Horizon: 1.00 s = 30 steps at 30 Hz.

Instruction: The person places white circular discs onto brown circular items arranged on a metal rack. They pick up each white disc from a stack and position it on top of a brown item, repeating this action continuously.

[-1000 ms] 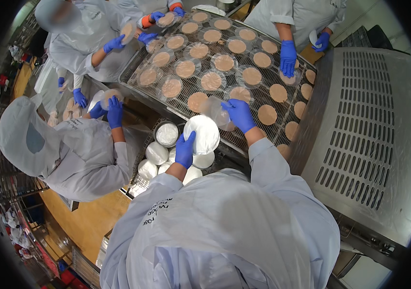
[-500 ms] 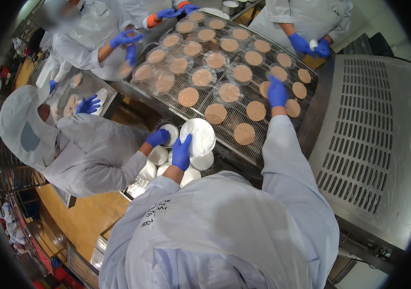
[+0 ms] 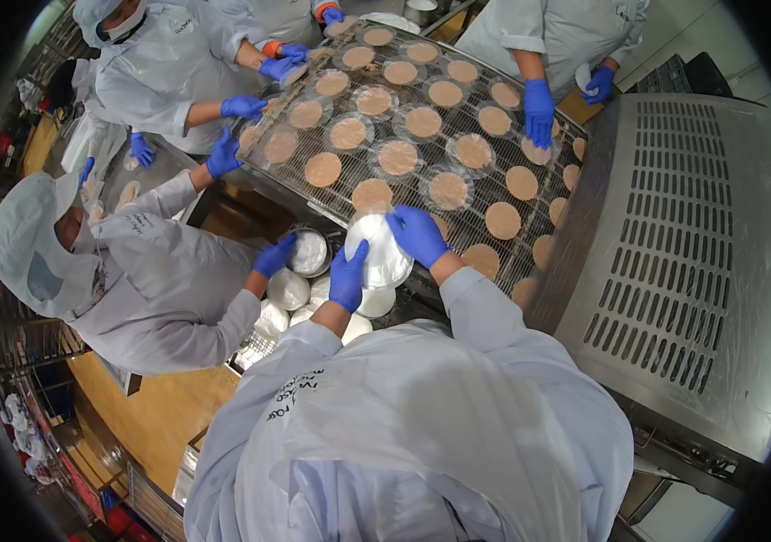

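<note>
i observe slanted black handwriting [image 3: 295,396] on the wearer's white clothes [image 3: 403,388]. i observe smaller dark marks [image 3: 139,222] on the near-left co-worker's clothes [image 3: 168,280] and on two far co-workers' clothes [image 3: 155,68]; these are too small to read.

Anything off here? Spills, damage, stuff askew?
No spill or damage that I can make out. Most brown rounds lie flat on the wire belt. Only mismatch: some have a wider clear sheet, while others, such as those along the right side, look bare. May be normal.

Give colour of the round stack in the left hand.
The round stack is white; it shows best in the head view.
</note>
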Motion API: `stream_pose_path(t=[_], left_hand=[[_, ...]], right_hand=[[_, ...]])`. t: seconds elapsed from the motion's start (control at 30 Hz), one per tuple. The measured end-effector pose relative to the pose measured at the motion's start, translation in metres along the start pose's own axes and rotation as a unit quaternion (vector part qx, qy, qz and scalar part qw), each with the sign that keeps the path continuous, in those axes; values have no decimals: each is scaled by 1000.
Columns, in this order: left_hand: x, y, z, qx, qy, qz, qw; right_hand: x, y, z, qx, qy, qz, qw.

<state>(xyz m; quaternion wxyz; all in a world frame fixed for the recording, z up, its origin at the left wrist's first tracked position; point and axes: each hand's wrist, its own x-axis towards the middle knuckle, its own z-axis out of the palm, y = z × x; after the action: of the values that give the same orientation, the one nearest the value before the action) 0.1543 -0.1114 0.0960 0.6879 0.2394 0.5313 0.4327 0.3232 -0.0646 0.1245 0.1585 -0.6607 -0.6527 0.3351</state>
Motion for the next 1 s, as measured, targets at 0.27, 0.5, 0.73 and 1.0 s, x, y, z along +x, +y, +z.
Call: stream_pose_path(t=[0.27, 0.5, 0.73, 1.0], left_hand=[[5, -18, -6, -11, 5, 10, 1000], [4, -24, -4, -19, 5, -16, 1000], [7, -35, -10, -8, -43, 29, 999], [11, -37, -7, -9, -40, 1, 999]], right_hand=[[49, 151, -99, -76, 258, 82, 960], [42, 196, -108, -175, 272, 104, 941], [-6, 140, -27, -115, 189, 41, 974], [-1, 44, 28, 52, 98, -47, 993]])
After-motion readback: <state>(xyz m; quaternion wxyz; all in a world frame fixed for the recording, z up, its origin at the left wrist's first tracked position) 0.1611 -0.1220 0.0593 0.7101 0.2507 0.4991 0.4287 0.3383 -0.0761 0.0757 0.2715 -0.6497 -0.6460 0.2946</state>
